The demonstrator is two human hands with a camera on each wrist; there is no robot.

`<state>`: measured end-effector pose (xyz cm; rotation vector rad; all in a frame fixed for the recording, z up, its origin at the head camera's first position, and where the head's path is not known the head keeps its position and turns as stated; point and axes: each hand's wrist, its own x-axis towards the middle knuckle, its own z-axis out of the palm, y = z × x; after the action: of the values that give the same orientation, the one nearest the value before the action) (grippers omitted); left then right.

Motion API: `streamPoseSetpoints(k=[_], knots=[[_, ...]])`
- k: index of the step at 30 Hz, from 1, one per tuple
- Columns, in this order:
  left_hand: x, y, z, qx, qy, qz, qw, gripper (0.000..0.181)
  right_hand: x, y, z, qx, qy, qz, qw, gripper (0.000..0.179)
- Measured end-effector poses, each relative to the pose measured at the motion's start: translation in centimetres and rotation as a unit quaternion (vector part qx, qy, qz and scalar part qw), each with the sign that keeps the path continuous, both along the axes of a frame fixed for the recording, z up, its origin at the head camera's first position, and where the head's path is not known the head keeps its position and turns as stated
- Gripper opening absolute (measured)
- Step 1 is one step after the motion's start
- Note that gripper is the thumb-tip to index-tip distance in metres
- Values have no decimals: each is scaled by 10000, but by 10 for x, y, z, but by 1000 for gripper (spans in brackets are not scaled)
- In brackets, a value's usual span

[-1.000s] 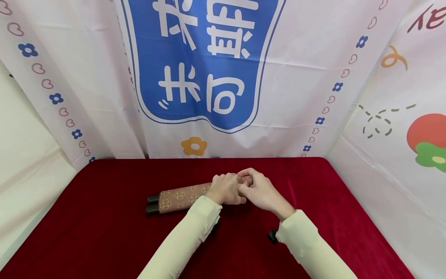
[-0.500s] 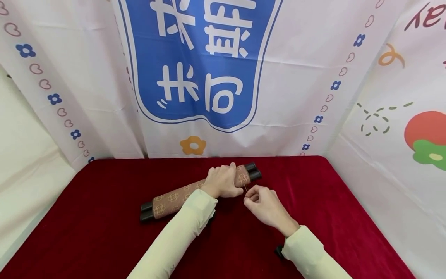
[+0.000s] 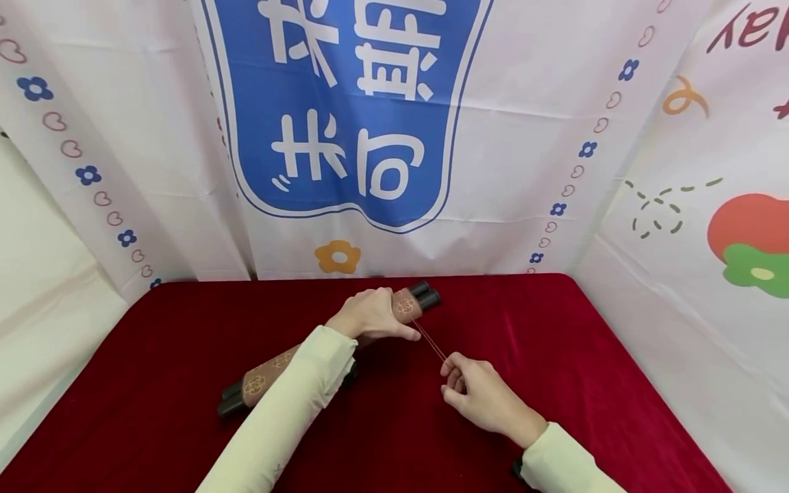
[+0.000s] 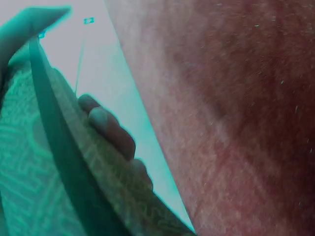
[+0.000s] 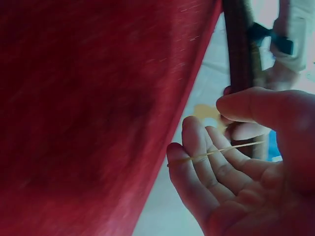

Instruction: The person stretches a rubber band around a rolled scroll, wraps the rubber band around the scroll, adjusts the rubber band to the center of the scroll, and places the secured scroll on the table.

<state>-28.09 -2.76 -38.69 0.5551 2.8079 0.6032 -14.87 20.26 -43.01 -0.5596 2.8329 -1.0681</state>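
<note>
A scroll with two rolls side by side lies at a slant on the red table, brown patterned fabric [image 3: 261, 380] around it and black end knobs [image 3: 427, 296] at both ends. My left hand [image 3: 370, 315] grips it near its far right end, thumb pointing out to the right; in the left wrist view, fingers [image 4: 113, 129] curl round the patterned roll. From the scroll a thin, light rubber band [image 3: 430, 340] stretches taut to my right hand [image 3: 487, 397]. The band is hooked over the curled fingers of that hand, crossing a fingertip [image 5: 178, 153] in the right wrist view.
Red velvet cloth [image 3: 394, 438] covers the table. A white printed curtain [image 3: 505, 226] with a blue sign stands behind the back edge, and more cloth hangs at both sides. Dark wrist devices show at both sleeves.
My right hand has drawn away from the scroll toward the lower right, stretching the band. The left hand and scroll have shifted left, the scroll tilting more, its right end now uncovered.
</note>
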Motion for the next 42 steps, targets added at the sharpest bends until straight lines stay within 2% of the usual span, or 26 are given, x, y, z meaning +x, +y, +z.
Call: streamPoseSetpoints(k=[4,6,8,9,11,14,17,19,22,25,27,30,33,35,37,38,40,42], knots=[[1,-6,6,155,-193,-39,9997,88,-4,4,-6,316,27,151,9994,14],[1,-6,6,195,-190,-29,9996,90,-4,1,-7,712,290,214,9968,15],[2,-3,5,243,-164,14,9996,88,-1,-6,-6,1222,781,243,9891,15],[3,-1,4,259,-142,34,9996,87,1,-11,-4,1507,1115,237,9820,16],[4,4,2,243,-104,46,9996,84,7,-23,3,2035,1846,170,9614,19],[5,11,-2,168,-25,20,9999,77,16,-42,17,2569,2985,-12,9192,25],[6,17,-5,51,83,-20,10000,75,24,-58,34,2781,3824,-133,8810,27],[6,21,-6,35,175,-44,9998,76,29,-68,43,2812,4138,-74,8658,27],[6,26,-8,79,305,-53,9995,77,34,-77,52,2935,4255,110,8560,24],[7,29,-11,162,418,-73,9990,78,33,-77,53,3207,3930,166,8616,18],[8,29,-12,217,455,-104,9987,79,30,-72,51,3378,3544,-5,8719,17],[9,29,-12,239,583,-151,9979,79,22,-61,43,3388,3095,-651,8861,16],[10,26,-10,214,823,-107,9963,72,9,-46,35,3081,2973,-1405,8927,18],[11,25,-8,185,952,-94,9952,65,-3,-35,32,2733,2910,-1747,9001,34],[13,25,-8,181,1021,-137,9945,59,-15,-22,31,2316,2806,-1868,9126,64],[13,25,-8,192,1032,-186,9943,56,-22,-16,32,2089,2653,-1851,9229,81],[16,26,-7,213,1032,-284,9940,52,-34,-5,35,1700,2303,-1689,9431,105],[20,26,-7,267,1037,-370,9936,49,-47,6,40,1347,1864,-1354,9637,116]])
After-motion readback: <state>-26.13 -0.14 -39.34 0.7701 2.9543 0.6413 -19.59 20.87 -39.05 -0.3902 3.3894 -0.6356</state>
